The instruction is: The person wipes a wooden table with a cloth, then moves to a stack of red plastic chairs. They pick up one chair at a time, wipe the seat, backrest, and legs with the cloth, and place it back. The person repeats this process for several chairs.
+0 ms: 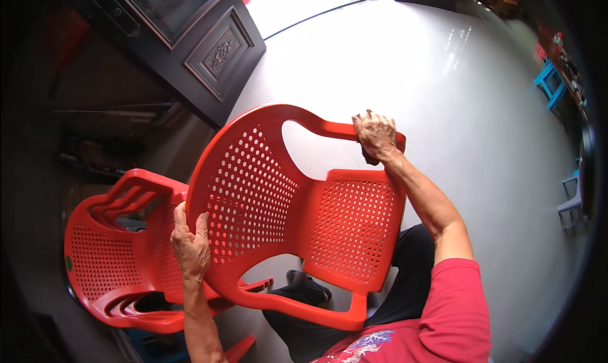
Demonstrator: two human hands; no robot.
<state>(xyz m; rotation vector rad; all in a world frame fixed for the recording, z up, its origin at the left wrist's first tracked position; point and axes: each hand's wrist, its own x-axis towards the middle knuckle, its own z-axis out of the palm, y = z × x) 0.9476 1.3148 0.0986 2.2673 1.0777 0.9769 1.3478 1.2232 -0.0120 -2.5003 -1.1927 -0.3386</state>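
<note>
A red plastic armchair [304,192] with a perforated back and seat is tilted in front of me. My left hand [191,248] is closed on the left edge of its backrest, thumb and fingers at the rim. On the far armrest, near its right end, rests my right hand [376,136], fingers bent over it. A dark cloth [369,158] shows under that hand, pressed against the armrest. To the left stands a stack of similar red chairs [104,261], partly behind my left forearm and the tilted chair.
A dark panelled door [221,52] stands ajar at the upper left, beside a bright doorway. Pale glossy floor [481,173] stretches right. Blue stools [551,84] and a grey stool [571,195] stand along the right side. My shoe [309,287] is beneath the chair.
</note>
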